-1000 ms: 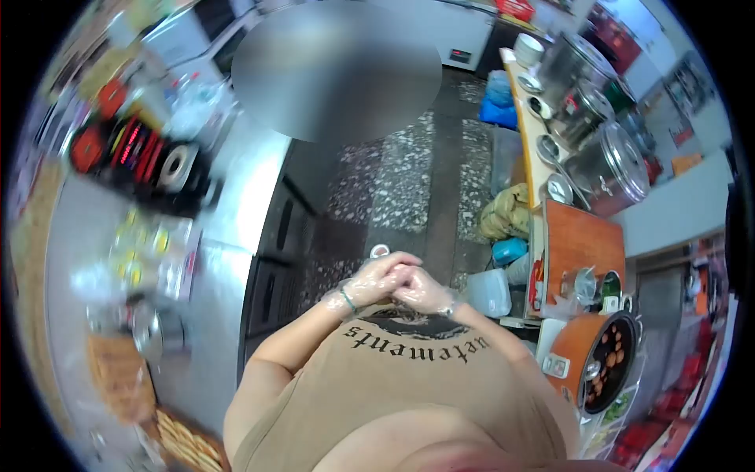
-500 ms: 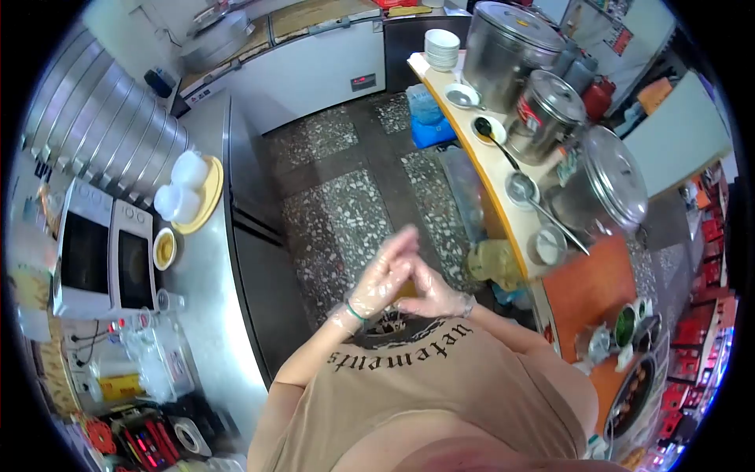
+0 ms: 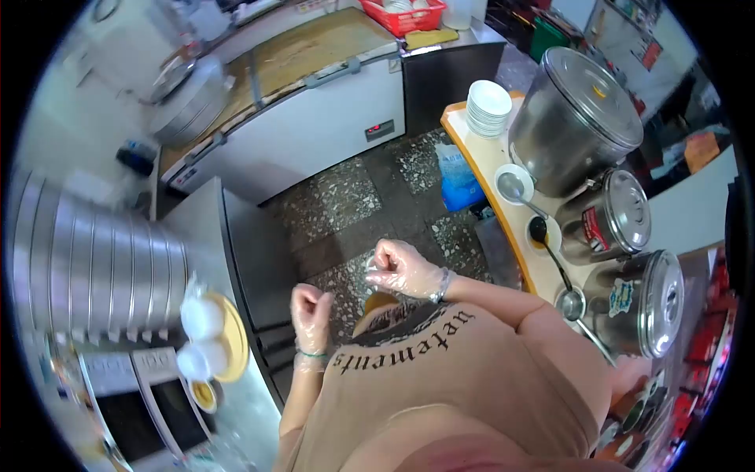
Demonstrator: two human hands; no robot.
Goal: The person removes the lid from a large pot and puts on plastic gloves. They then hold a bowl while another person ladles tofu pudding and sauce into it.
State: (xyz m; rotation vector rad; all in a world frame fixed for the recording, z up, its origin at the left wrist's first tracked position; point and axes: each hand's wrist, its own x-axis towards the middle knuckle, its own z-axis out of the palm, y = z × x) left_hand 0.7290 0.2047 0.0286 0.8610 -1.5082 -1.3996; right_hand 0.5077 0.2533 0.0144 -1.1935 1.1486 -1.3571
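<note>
My left hand (image 3: 312, 315) is in a clear plastic glove with a green band at the wrist. Its fingers curl in, and I see nothing in them; the dark cabinet front (image 3: 263, 263) is nearest to it. My right hand (image 3: 405, 267), also in a clear glove, is held before my chest with its fingers curled and nothing visible in them. The two hands are apart above the speckled floor (image 3: 334, 193). To the left, white rounded containers (image 3: 203, 318) sit by a round yellow board (image 3: 233, 338), and a small bowl with yellow contents (image 3: 204, 395) is beside them.
On the right counter (image 3: 452, 118) are a stack of white bowls (image 3: 488, 106), bowls with ladles (image 3: 511, 185) and lidded steel pots (image 3: 578, 122). Large stacked steamers (image 3: 102, 259) line the left. A white chest freezer (image 3: 314, 145) stands ahead, with a red basket (image 3: 405, 17) behind it.
My hands, pressed together before, have come apart, the left hand moving left and the right staying near the middle. My view has shifted toward the freezer and the pots.
</note>
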